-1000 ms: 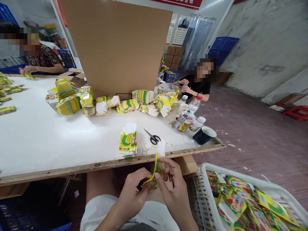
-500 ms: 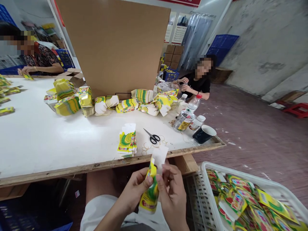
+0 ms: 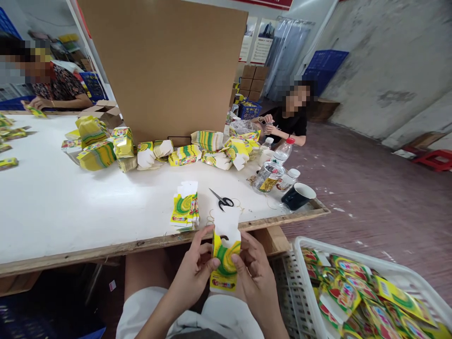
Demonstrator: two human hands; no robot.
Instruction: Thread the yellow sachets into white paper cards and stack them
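Observation:
Between my hands, over my lap, is a small yellow and green carton (image 3: 226,266) with its white top flap standing up. My left hand (image 3: 198,266) grips its left edge, thumb on the front. On the opposite edge my right hand (image 3: 254,270) holds it the same way. Just beyond, near the table edge, lies a stack of flat yellow cartons (image 3: 185,207). Black-handled scissors (image 3: 225,202) rest beside the stack, with loose rubber bands (image 3: 238,205) around them.
A white plastic basket (image 3: 300,282) of filled-looking yellow and red packs stands at my right. Bundles of cartons (image 3: 97,153) line the table (image 3: 88,207) before a large cardboard sheet (image 3: 165,70). A dark mug (image 3: 294,197), jar (image 3: 268,178) and bottles crowd the right corner. Two people sit beyond.
The carton has turned from a slant to upright, its printed front now facing me. Both hands have shifted to its two side edges. The view has moved slightly.

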